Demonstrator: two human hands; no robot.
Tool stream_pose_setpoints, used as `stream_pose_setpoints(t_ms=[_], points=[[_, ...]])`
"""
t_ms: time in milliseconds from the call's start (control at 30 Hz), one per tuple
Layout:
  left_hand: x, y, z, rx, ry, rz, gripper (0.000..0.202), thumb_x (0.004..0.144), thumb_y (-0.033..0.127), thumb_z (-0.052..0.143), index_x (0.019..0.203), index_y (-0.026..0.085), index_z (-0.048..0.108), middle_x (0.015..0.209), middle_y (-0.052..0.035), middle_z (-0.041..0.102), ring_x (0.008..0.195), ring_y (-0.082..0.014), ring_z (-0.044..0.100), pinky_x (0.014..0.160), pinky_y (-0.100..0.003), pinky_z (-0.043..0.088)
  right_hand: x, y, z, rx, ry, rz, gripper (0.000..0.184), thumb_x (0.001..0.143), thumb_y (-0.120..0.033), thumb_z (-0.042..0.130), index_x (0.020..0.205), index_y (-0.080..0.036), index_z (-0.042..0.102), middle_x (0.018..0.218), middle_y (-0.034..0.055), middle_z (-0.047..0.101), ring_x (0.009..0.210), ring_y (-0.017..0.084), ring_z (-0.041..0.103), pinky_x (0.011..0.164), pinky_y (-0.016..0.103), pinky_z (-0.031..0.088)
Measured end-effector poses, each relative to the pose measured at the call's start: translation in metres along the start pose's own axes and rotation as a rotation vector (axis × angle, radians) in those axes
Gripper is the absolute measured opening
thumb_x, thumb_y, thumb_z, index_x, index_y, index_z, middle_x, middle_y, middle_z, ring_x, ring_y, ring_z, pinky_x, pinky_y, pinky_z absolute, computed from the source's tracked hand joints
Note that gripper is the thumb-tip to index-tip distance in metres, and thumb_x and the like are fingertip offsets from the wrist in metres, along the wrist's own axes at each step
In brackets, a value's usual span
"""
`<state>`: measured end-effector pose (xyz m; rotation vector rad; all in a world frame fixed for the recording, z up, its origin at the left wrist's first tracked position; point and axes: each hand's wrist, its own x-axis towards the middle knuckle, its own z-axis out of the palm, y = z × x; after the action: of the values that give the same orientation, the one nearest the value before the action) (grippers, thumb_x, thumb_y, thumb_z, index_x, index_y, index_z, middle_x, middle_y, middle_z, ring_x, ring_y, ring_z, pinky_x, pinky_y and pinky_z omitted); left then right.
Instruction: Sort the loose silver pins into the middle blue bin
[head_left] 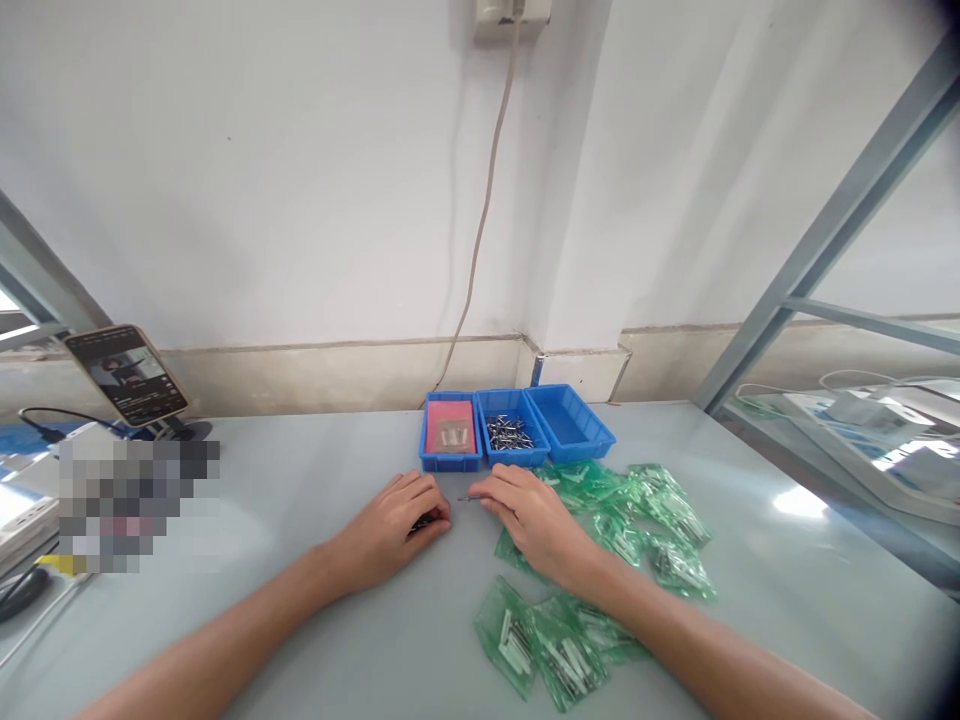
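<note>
My left hand point(401, 522) rests on the table with its fingers curled round a few small dark metal pieces point(422, 521), which look like screws and are mostly hidden. To its right, my right hand point(529, 515) pinches one thin metal screw point(468, 498) between thumb and forefinger, its end pointing toward the left hand. Just beyond both hands, the middle blue bin point(514, 457) holds a heap of loose metal screws point(508, 432). Green plastic bags point(566, 650) with white plugs and metal screws lie beside and under my right forearm.
The left blue bin point(450, 463) holds a pink block point(450, 411) and a clear bag of pale pieces point(453, 436). A third blue bin point(570, 420) stands at right. A phone point(127, 375) on a stand is at far left. Metal posts point(825, 230) frame the table.
</note>
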<state>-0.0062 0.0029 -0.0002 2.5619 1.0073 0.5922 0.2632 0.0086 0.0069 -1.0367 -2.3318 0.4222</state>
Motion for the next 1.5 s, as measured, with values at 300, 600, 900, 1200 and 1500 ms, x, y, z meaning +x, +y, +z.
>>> stream_pose_setpoints(t_ms=[300, 600, 900, 1200, 1500], points=[[0.0, 0.0, 0.0, 0.005, 0.006, 0.0, 0.008, 0.112, 0.025, 0.057, 0.105, 0.023, 0.061, 0.105, -0.0031, 0.065, 0.096, -0.0224, 0.056, 0.088, -0.037, 0.045, 0.003, -0.001, -0.008, 0.173, 0.108, 0.209, 0.026, 0.114, -0.026, 0.043, 0.093, -0.024, 0.058, 0.084, -0.001, 0.064, 0.077, 0.019, 0.059, 0.071, 0.03, 0.04], [0.0, 0.002, -0.002, 0.0, 0.007, -0.002, 0.008, 0.111, 0.024, 0.057, 0.104, 0.023, 0.061, 0.104, -0.003, 0.065, 0.095, -0.0221, 0.056, 0.088, -0.036, 0.045, 0.006, -0.004, -0.014, 0.551, 0.172, 0.435, 0.053, 0.111, -0.058, 0.045, 0.072, -0.023, 0.048, 0.063, -0.0056, 0.036, 0.059, 0.014, 0.034, 0.055, 0.029, 0.026], [0.001, 0.002, -0.002, 0.002, 0.012, -0.006, 0.012, 0.112, 0.027, 0.056, 0.103, 0.023, 0.061, 0.104, -0.0035, 0.065, 0.095, -0.0222, 0.057, 0.087, -0.036, 0.046, 0.009, -0.007, -0.019, 0.863, 0.236, 0.443, 0.031, 0.1, -0.055, 0.068, 0.1, -0.024, 0.066, 0.081, -0.0017, 0.061, 0.063, 0.015, 0.051, 0.056, 0.027, 0.036], [0.001, 0.004, -0.003, 0.007, 0.013, -0.014, 0.011, 0.112, 0.026, 0.056, 0.103, 0.023, 0.061, 0.103, -0.0035, 0.065, 0.095, -0.0225, 0.057, 0.087, -0.036, 0.046, 0.003, -0.006, -0.017, 0.283, 0.327, 0.17, 0.013, 0.105, -0.029, 0.059, 0.099, -0.025, 0.069, 0.11, 0.0075, 0.064, 0.081, 0.02, 0.06, 0.069, 0.034, 0.05], [0.001, 0.003, -0.003, 0.006, 0.009, -0.004, 0.014, 0.113, 0.029, 0.053, 0.104, 0.022, 0.061, 0.104, -0.0043, 0.065, 0.096, -0.0226, 0.057, 0.087, -0.037, 0.046, 0.008, -0.007, -0.019, 0.727, 0.229, 0.458, 0.043, 0.105, -0.06, 0.056, 0.084, -0.024, 0.055, 0.07, -0.0049, 0.043, 0.059, 0.014, 0.038, 0.053, 0.027, 0.03]])
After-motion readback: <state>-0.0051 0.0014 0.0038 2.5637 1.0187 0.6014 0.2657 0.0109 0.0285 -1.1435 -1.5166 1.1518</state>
